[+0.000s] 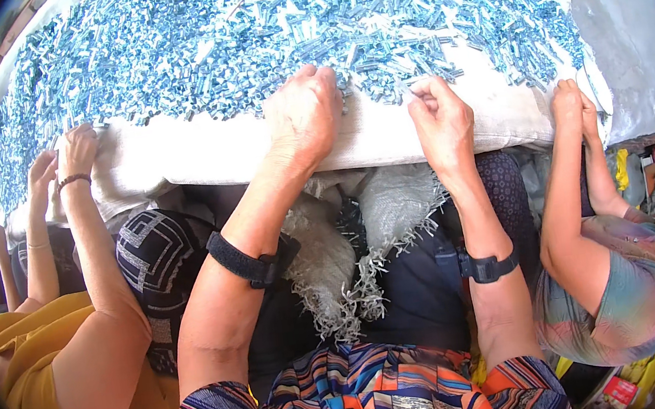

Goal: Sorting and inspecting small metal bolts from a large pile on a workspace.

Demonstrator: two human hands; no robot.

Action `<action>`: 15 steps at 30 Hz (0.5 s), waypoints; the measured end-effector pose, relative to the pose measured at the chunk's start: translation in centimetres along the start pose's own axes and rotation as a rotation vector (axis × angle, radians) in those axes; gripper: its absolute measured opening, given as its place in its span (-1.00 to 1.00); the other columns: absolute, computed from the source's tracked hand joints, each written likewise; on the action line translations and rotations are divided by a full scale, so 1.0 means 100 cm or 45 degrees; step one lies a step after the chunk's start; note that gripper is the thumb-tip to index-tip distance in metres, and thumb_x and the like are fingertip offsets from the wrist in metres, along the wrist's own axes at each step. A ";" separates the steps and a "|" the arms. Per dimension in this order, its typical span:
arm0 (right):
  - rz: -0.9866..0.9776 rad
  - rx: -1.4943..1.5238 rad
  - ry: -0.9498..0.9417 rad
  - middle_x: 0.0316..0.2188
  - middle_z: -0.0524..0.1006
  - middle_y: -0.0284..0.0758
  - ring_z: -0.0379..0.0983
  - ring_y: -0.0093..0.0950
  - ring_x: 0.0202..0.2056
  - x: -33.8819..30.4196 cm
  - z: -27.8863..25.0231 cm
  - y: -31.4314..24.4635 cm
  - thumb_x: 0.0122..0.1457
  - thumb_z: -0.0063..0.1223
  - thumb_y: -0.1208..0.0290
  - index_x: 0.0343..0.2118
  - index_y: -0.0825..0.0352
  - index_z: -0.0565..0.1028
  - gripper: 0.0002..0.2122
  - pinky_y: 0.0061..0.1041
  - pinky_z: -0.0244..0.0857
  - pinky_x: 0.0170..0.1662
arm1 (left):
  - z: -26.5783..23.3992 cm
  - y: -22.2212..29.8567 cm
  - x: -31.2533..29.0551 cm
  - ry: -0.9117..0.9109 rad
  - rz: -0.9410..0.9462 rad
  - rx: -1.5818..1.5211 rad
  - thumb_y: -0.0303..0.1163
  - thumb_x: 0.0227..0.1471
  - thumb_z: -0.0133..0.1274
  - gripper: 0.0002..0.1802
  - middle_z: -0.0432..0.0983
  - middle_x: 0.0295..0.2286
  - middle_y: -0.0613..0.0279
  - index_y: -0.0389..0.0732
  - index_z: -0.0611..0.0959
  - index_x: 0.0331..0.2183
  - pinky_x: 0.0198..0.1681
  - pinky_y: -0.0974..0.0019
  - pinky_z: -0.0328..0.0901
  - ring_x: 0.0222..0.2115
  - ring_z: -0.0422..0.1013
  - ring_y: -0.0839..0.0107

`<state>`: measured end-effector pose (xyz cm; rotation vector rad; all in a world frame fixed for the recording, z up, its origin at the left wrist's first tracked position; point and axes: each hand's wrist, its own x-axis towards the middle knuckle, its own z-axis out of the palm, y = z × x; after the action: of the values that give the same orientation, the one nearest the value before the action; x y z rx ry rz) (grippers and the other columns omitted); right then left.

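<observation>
Crowded work place, where co-workers (103, 350) sit side by side along one pale cloth-covered table (196, 151). Nearest, a frayed grey sack (398, 203) hangs at the middle of the frame. Above it, the left hand (303, 116) is clenched at the border of small shiny blue pieces (240, 42); the right hand (444, 124) has bent fingers, thumb and forefinger close together. Whether either grasps a piece, I cannot tell. Farther, these pieces fill the upper frame: very many lie loose, and no finished portion can be recognised.
</observation>
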<state>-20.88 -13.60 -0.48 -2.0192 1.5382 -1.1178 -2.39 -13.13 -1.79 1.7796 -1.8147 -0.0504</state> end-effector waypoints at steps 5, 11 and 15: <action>0.162 0.428 -0.043 -0.58 0.50 -0.31 0.41 -0.61 -0.52 -0.024 -0.004 0.004 0.02 -0.01 0.61 -0.39 0.40 0.43 -0.93 -0.58 0.28 -0.43 | -0.005 0.000 0.002 -0.045 0.090 -0.009 -0.37 -0.09 0.01 -0.87 0.45 -0.48 0.06 -0.24 0.51 -0.51 -0.37 0.08 0.32 -0.44 0.44 0.05; 0.226 0.545 -0.085 -0.60 0.45 -0.41 0.32 -0.71 -0.53 -0.035 -0.004 0.002 0.01 -0.01 0.63 -0.41 0.41 0.42 -0.93 -0.65 0.25 -0.44 | -0.006 0.002 0.017 -0.168 0.194 0.166 -0.36 -0.09 0.02 -0.86 0.47 -0.46 0.06 -0.24 0.51 -0.50 -0.37 0.09 0.33 -0.43 0.45 0.06; 0.274 0.612 -0.107 -0.60 0.44 -0.44 0.30 -0.74 -0.53 -0.035 -0.004 0.005 0.02 -0.03 0.64 -0.41 0.40 0.42 -0.94 -0.67 0.23 -0.45 | -0.008 0.007 0.020 -0.255 0.234 0.209 -0.33 -0.09 0.05 -0.84 0.48 -0.44 0.08 -0.22 0.52 -0.48 -0.35 0.10 0.34 -0.40 0.46 0.07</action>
<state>-21.80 -10.48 -1.84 -1.5240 1.2595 -1.1642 -2.51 -14.61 -0.07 1.7618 -2.1745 -0.0070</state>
